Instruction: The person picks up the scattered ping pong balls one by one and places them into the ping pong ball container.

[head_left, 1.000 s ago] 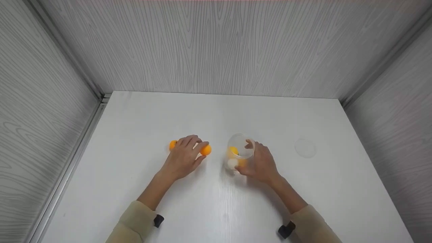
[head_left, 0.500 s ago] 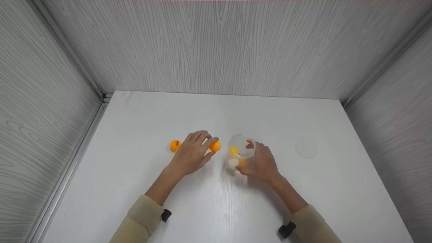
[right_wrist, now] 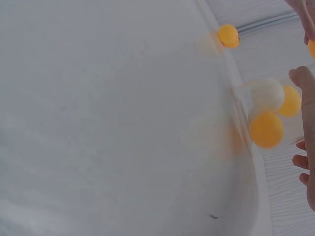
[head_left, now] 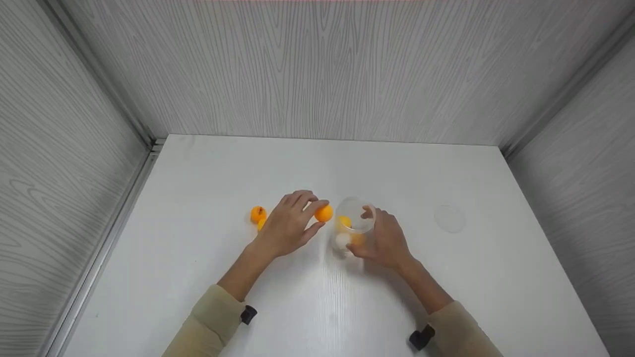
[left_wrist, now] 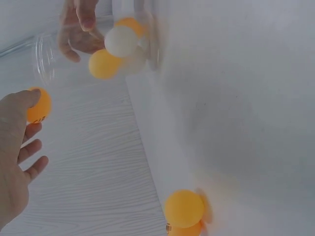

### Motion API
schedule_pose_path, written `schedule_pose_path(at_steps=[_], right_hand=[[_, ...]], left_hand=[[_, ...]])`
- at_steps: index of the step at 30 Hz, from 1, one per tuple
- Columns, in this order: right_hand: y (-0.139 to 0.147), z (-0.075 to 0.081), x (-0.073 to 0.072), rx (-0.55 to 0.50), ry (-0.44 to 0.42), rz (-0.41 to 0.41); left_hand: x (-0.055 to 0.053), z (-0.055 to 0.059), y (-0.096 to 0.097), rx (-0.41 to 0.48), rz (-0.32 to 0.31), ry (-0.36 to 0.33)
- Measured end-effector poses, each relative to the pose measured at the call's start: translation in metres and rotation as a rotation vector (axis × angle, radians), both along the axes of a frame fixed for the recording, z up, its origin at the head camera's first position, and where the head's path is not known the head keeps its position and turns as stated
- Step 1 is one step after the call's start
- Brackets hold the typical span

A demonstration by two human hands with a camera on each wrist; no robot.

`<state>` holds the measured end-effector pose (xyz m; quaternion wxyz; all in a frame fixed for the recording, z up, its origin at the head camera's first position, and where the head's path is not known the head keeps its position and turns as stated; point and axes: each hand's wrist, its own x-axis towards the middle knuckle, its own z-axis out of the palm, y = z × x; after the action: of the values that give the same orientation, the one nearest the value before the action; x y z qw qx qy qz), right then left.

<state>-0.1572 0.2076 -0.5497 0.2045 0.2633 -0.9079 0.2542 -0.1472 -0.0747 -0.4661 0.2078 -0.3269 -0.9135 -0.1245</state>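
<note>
Between thumb and fingertips, my left hand [head_left: 286, 225] pinches an orange ping-pong ball [head_left: 324, 212], raised just left of the mouth of a clear plastic jar [head_left: 355, 214]. My right hand [head_left: 384, 238] grips the jar's right side, thumb in front and fingers behind. The jar stands upright on the table, with orange balls and white ones inside, such as a white ball [left_wrist: 121, 41] and an orange ball [left_wrist: 104, 64] in the left wrist view. Two more orange balls [left_wrist: 184, 208] lie together on the table beyond the left hand, partly covered by it in the head view.
A clear round lid [head_left: 450, 219] lies flat to the right of the right hand. The white table [head_left: 223, 163] is bounded by wood-grain panels [head_left: 317, 69] at the back and both sides. Beige sleeves carry dark wrist cameras [head_left: 421, 338].
My left hand has moved right and slightly away from me with its ball, coming close to the jar's mouth. More of the balls behind it show. The right hand and jar stay put.
</note>
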Motion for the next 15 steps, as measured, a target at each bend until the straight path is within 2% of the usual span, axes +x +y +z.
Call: schedule_pose_path(at_steps=[10,15], right_hand=[[0.0,-0.001,-0.001,0.026,0.022,-0.019],[-0.001,-0.002,-0.001,0.04,0.024,-0.03]], left_hand=[[0.001,0.012,0.008,0.035,-0.023,-0.034],[0.001,0.015,0.014,0.042,-0.036,-0.026]])
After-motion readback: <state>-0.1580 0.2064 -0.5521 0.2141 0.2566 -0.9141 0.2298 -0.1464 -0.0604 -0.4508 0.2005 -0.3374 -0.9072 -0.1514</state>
